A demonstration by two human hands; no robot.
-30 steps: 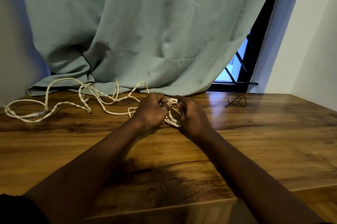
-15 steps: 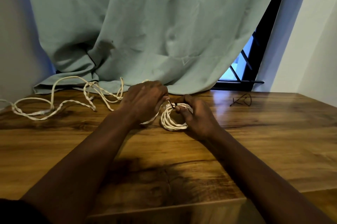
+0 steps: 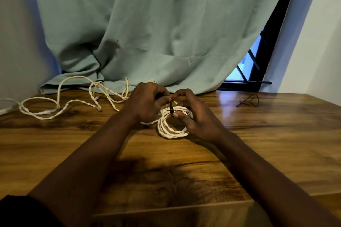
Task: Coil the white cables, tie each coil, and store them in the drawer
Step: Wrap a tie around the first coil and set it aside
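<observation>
- Curtain (image 3: 156, 23): pale green, hangs behind table, hem bunched on the far edge; window (image 3: 245, 71) exposed at its right.
- Table (image 3: 267, 143): wood grain, glossy.
- Loose cable (image 3: 60, 101): white, twisted, sprawled over far-left table, one run leading under left hand.
- Coil (image 3: 170, 130): several white loops, flat on table at centre, between the hands.
- Left hand (image 3: 145, 101): fingers closed, pinching top end of tie (image 3: 171, 107) above coil.
- Right hand (image 3: 195, 116): thumb pressed on coil's far side at tie's lower end; fingers curled around coil rim.
- Spare tie (image 3: 249, 100): thin dark wire, far right, well apart from coil.
</observation>
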